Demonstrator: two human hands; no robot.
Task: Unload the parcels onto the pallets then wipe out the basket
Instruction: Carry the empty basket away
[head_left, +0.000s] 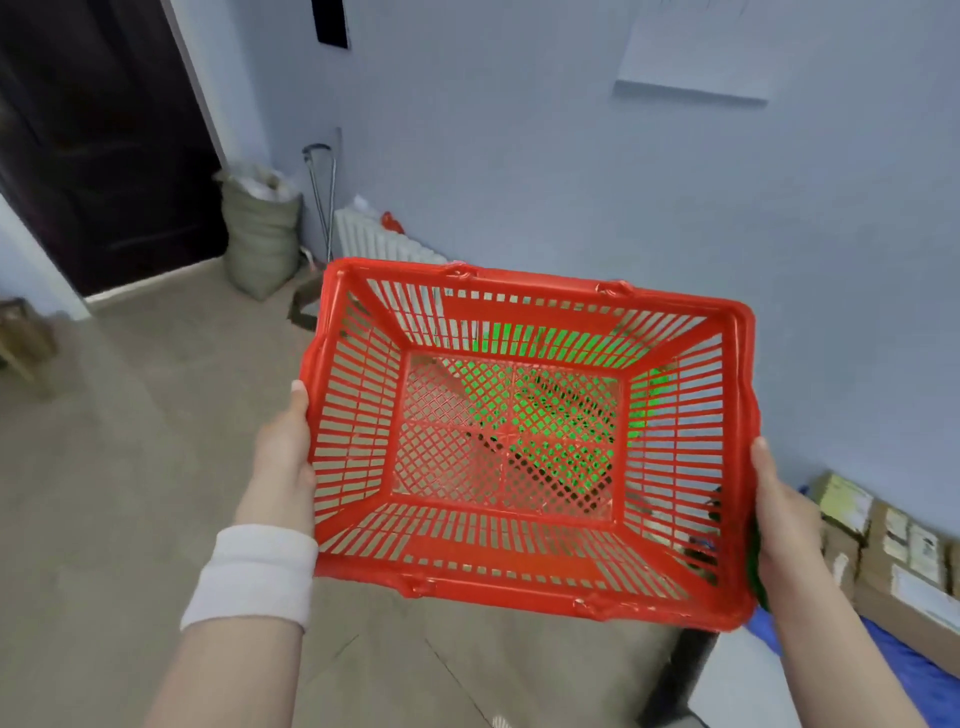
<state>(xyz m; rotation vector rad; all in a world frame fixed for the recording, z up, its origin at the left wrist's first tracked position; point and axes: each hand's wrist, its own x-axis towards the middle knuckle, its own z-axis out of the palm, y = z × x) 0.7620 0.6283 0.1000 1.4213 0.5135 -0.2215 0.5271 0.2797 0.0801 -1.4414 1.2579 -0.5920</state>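
I hold a red plastic mesh basket up in front of me with both hands, its open top tilted toward me and nothing lying inside. My left hand grips its left rim, thumb on the edge. My right hand grips the right rim, with something green pressed between the palm and the basket. A green shape shows through the mesh floor from behind. Cardboard parcels with labels lie in a row on a blue pallet at the lower right.
A dark door stands at the upper left. A stuffed sack, metal crutches and a white radiator line the far wall. A wooden stool sits at the left edge. Beige floor spreads below.
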